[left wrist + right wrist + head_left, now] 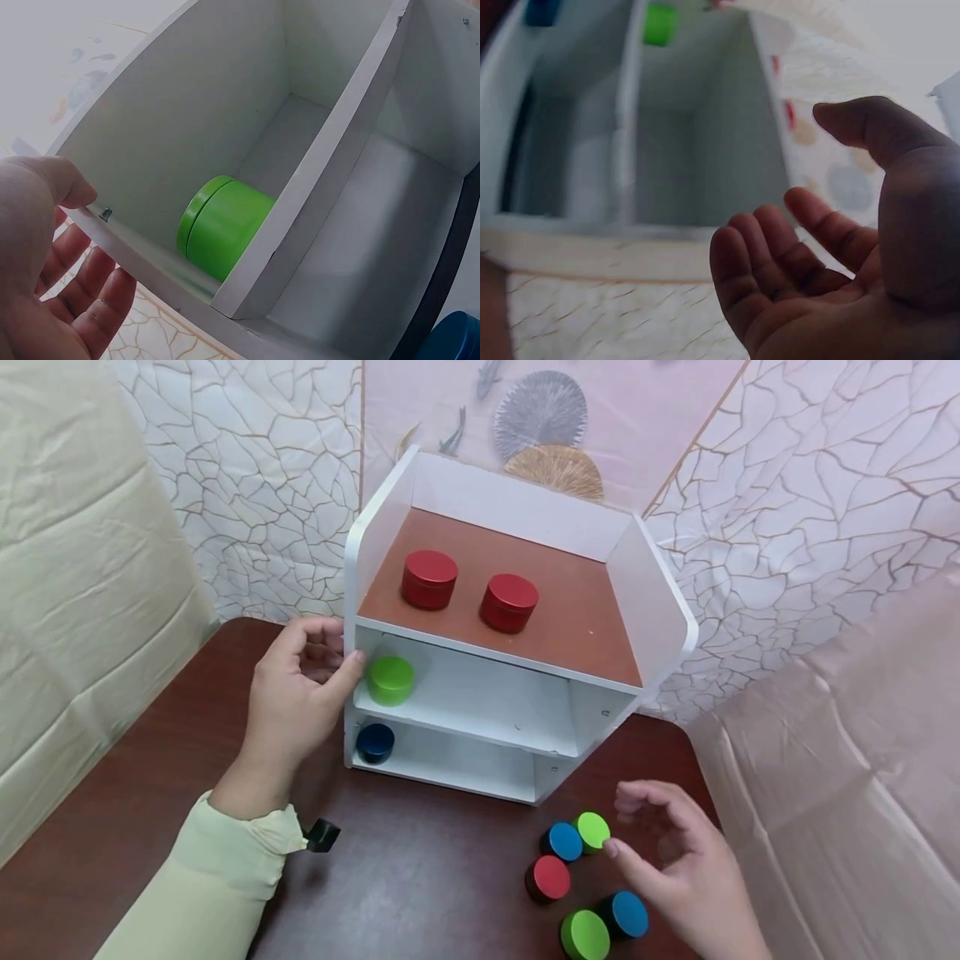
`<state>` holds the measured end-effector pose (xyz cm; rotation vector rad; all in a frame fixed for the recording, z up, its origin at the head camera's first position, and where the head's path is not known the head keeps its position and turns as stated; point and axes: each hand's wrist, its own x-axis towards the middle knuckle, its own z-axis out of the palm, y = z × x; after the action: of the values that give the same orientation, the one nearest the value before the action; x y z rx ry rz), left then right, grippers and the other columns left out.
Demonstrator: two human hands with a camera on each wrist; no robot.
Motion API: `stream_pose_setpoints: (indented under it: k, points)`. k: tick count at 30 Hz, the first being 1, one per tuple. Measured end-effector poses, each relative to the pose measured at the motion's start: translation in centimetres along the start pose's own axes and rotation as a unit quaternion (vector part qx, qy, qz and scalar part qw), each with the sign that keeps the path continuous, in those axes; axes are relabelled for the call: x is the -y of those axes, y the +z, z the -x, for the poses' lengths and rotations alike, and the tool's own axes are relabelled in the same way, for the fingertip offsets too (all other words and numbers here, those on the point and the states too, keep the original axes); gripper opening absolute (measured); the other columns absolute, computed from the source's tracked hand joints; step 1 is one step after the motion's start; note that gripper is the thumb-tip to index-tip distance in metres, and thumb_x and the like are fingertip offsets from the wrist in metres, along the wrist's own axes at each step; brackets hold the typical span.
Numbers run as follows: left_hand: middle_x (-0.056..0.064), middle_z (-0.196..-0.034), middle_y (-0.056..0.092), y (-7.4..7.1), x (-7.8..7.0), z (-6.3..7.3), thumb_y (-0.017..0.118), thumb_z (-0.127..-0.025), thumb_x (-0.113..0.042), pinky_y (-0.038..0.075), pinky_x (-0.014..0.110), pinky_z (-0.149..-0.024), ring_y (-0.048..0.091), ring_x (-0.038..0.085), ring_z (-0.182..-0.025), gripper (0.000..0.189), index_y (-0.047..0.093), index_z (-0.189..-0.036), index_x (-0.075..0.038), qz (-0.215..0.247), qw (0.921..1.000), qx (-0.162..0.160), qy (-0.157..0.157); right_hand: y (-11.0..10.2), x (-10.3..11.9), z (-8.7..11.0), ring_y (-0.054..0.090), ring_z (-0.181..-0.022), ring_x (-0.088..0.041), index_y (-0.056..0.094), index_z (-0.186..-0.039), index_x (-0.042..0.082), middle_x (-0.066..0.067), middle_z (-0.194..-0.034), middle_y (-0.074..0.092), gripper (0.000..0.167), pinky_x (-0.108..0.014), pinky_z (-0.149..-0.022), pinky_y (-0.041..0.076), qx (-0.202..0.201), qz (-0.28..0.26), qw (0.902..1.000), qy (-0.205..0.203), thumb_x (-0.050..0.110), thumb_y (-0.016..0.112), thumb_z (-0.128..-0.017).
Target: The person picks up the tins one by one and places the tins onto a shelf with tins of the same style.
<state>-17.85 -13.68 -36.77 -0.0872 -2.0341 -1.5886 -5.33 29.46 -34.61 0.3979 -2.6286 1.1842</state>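
Observation:
My left hand [294, 697] grips the left side panel of a small white shelf unit [480, 739], thumb on the front edge and fingers round the outside. Just inside, near that thumb, a green round tin [229, 225] stands on the middle shelf. Below it sits a dark blue tin [376, 743], and two red tins, one left [429, 580] and one right [509, 603], stand on the brown top. My right hand [690, 864] holds nothing, its fingers loosely bent and thumb apart, beside a lime tin [593, 832] and a blue tin [562, 842] on the table.
Closer to me on the dark table [390, 860] are a red tin [549, 878], another blue tin [628, 914] and another green tin [585, 935]. Patterned cloth [247, 485] hangs behind the unit, with plain drapes at both sides.

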Motion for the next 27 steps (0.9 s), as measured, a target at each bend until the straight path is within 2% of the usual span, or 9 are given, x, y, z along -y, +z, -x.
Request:
stream_pose_setpoints:
  k: [7, 11, 15, 19, 22, 27]
  points:
    - [0.003, -0.116, 0.071, -0.2, -0.1, 0.1, 0.082, -0.103, -0.026, 0.057, 0.013, -0.084, 0.065, 0.015, -0.106, 0.038, 0.07, -0.137, -0.013, -0.008, 1.0, -0.003, -0.003, 0.7, -3.1, 2.3, 0.072, -0.108, -0.006, 0.068, -0.14, 0.025, 0.008, -0.131, 0.07, 0.058, -0.022, -0.09, 0.065, 0.051, 0.056, 0.9945, 0.072, 0.019, 0.097, -0.09]
    - [0.003, -0.117, 0.071, -0.2, -0.1, 0.1, 0.082, -0.103, -0.027, 0.057, 0.013, -0.083, 0.065, 0.015, -0.106, 0.039, 0.07, -0.137, -0.014, -0.01, 0.9999, -0.001, -0.004, 1.0, -4.4, 3.1, 0.072, -0.11, -0.005, 0.069, -0.139, 0.021, 0.003, -0.135, 0.07, 0.057, -0.025, -0.091, 0.066, 0.077, 0.027, 0.989, 0.123, 0.02, 0.097, -0.09]
    - [0.002, -0.116, 0.07, -0.1, 0.0, 0.2, 0.082, -0.103, -0.026, 0.057, 0.013, -0.083, 0.064, 0.015, -0.106, 0.038, 0.07, -0.137, -0.014, -0.009, 0.9999, 0.001, -0.006, 1.4, -5.3, 4.1, 0.074, -0.116, -0.015, 0.067, -0.139, 0.014, -0.005, -0.137, 0.069, 0.059, -0.027, -0.096, 0.066, 0.091, -0.01, 0.9813, 0.17, 0.017, 0.098, -0.088]
    - [0.002, -0.116, 0.07, 0.0, 0.0, 0.2, 0.083, -0.103, -0.026, 0.057, 0.013, -0.082, 0.064, 0.015, -0.105, 0.038, 0.07, -0.137, -0.014, -0.007, 1.0, 0.002, -0.005, 2.0, -6.0, 5.0, 0.074, -0.12, -0.026, 0.068, -0.139, 0.01, -0.01, -0.138, 0.069, 0.06, -0.031, -0.097, 0.067, 0.093, -0.014, 0.9713, 0.219, 0.019, 0.098, -0.088]
    - [0.002, -0.116, 0.07, 0.1, -0.1, 0.2, 0.082, -0.103, -0.026, 0.057, 0.013, -0.082, 0.064, 0.015, -0.106, 0.038, 0.07, -0.137, -0.014, -0.007, 1.0, 0.002, -0.005, 2.4, -6.5, 5.5, 0.073, -0.121, -0.026, 0.069, -0.138, 0.012, -0.008, -0.137, 0.069, 0.059, -0.033, -0.097, 0.068, 0.092, -0.004, 0.9622, 0.256, 0.022, 0.098, -0.088]
    - [0.002, -0.116, 0.07, 0.0, -0.1, 0.2, 0.082, -0.103, -0.026, 0.057, 0.013, -0.082, 0.064, 0.015, -0.105, 0.038, 0.069, -0.137, -0.013, -0.01, 0.9999, 0.001, -0.006, 2.8, -7.3, 6.2, 0.071, -0.12, -0.026, 0.07, -0.138, 0.012, -0.008, -0.137, 0.07, 0.06, -0.036, -0.096, 0.068, 0.095, -0.003, 0.9545, 0.283, 0.026, 0.099, -0.087]
